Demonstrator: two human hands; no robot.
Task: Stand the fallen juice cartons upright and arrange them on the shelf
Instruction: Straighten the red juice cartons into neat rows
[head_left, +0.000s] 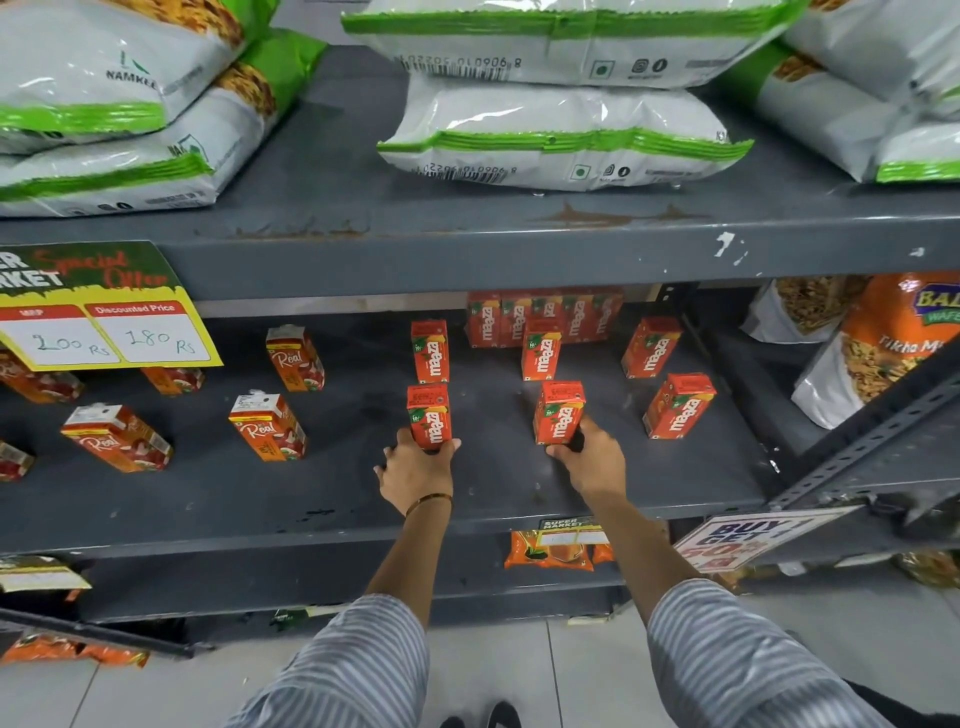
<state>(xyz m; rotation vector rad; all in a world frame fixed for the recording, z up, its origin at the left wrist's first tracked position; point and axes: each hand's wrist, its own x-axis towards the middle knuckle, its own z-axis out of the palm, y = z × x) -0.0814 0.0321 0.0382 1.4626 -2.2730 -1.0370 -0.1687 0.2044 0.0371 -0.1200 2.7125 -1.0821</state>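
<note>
On the grey shelf (208, 493), both arms reach straight forward toward 12 o'clock. The left hand (415, 470) clasps one upright Maaza carton (429, 415); at its 3 o'clock, the right hand (592, 457) clasps another carton (558, 413).

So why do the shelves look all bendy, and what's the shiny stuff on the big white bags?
Head view: the wide-angle lens curves the grey shelf edge and tilts cartons near the sides; white glare streaks on the plastic snack bags are reflected light; the back row of cartons sits in dim shadow and looks soft, while both hands are sharp.
</note>
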